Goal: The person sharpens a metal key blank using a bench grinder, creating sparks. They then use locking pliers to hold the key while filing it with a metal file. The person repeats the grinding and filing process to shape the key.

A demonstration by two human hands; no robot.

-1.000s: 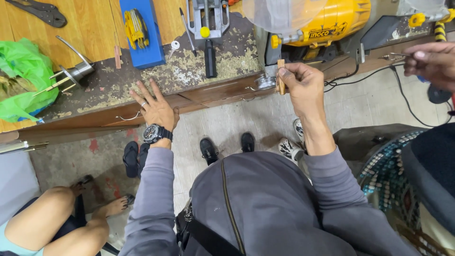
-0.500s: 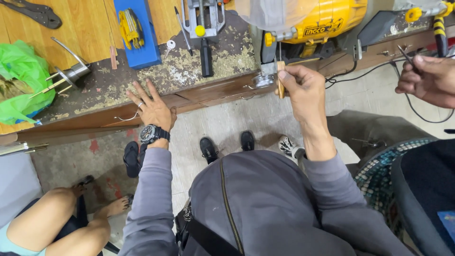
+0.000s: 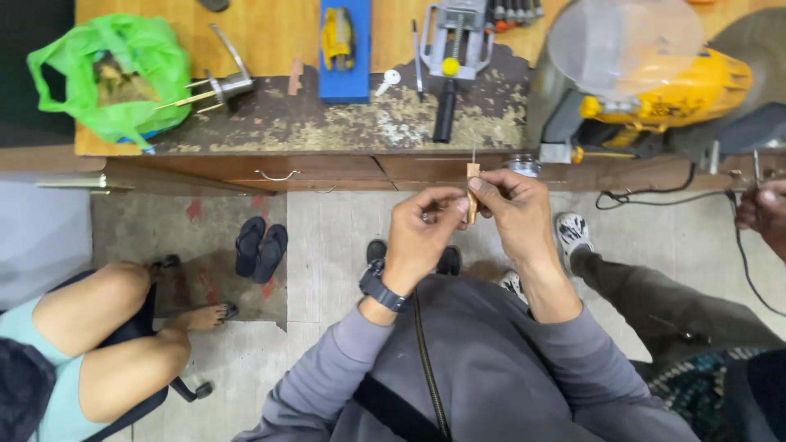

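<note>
both hands' fingers (image 3: 446, 200) pinched shut on small wooden piece (image 3: 472, 195), above workbench (image 3: 270, 33)

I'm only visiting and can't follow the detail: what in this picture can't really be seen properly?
- Small wooden piece, head view: both hands, left hand and right hand, pinch it, so their fingers hide its lower end.
- Thin pin on top of it: too small to identify.
- Yellow power tool: cut off by the top edge, partly behind a blurred clear guard.
- Another person's hand: cut off by the right edge.
</note>
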